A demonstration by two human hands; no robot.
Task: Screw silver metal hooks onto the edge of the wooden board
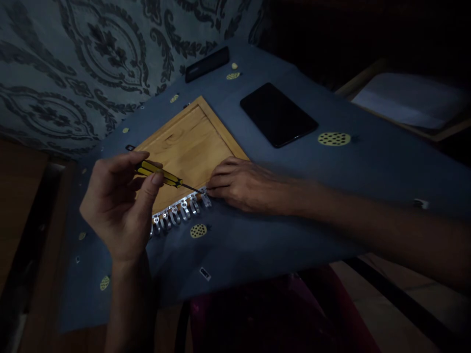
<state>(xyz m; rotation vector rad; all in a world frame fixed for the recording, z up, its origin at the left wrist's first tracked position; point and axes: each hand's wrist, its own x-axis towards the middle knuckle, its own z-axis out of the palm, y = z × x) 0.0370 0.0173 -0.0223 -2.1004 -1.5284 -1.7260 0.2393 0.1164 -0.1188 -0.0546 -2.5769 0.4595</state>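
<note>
My left hand (pixel 121 206) is closed around the yellow and black handle of a screwdriver (pixel 158 174). Its thin shaft slants down to the right, and the tip meets the right end of a silver metal hook rail (pixel 174 211). This rail, with several curved hooks, runs along the near edge of a wooden board (pixel 184 142) with a raised frame. At the rail's right end, my right hand (pixel 241 184) rests over the board's corner, fingers bent and gripping there. Those fingertips partly hide the corner; whether they also pinch a screw is not visible.
A blue cloth with pineapple prints (pixel 265 245) covers the table. Beyond the board lie a black tablet or phone (pixel 277 115) and a dark oblong case (pixel 207 64), with a small pale piece (pixel 234 65) nearby. A patterned wall or fabric (pixel 106 54) borders the back left.
</note>
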